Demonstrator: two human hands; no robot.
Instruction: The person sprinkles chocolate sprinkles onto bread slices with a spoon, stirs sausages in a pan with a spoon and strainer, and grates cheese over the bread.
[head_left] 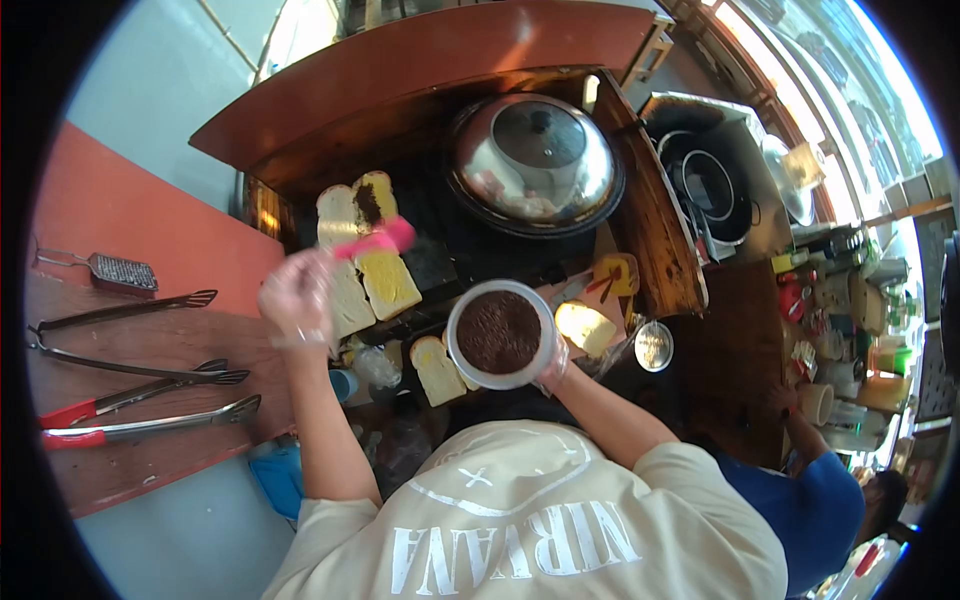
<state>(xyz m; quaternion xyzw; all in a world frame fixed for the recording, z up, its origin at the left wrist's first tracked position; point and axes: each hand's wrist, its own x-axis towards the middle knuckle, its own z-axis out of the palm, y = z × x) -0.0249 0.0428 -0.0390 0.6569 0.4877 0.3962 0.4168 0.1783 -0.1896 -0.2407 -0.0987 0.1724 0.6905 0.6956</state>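
Note:
My left hand (298,298), in a clear plastic glove, is closed around a pink spoon (385,240), somewhat blurred, over the bread. Below it, several bread slices (388,285) lie together on the dark griddle; some carry yellow spread. Dark sprinkles cover part of the far slice (373,203). Close to my body, my gloved right hand (553,368) grips the side of a round plastic tub (455,335) full of chocolate sprinkles (498,332). Its fingers are mostly hidden by the tub. Spread-covered slices (585,328) (437,370) lie on either side of the tub.
A domed metal lid (540,165) stands on the griddle, boxed in by wooden walls (655,240). Tongs (150,425) and a grater (122,272) lie on the left board. A small metal cup (654,345) is at right. Another person's blue sleeve (800,520) is close by on the right.

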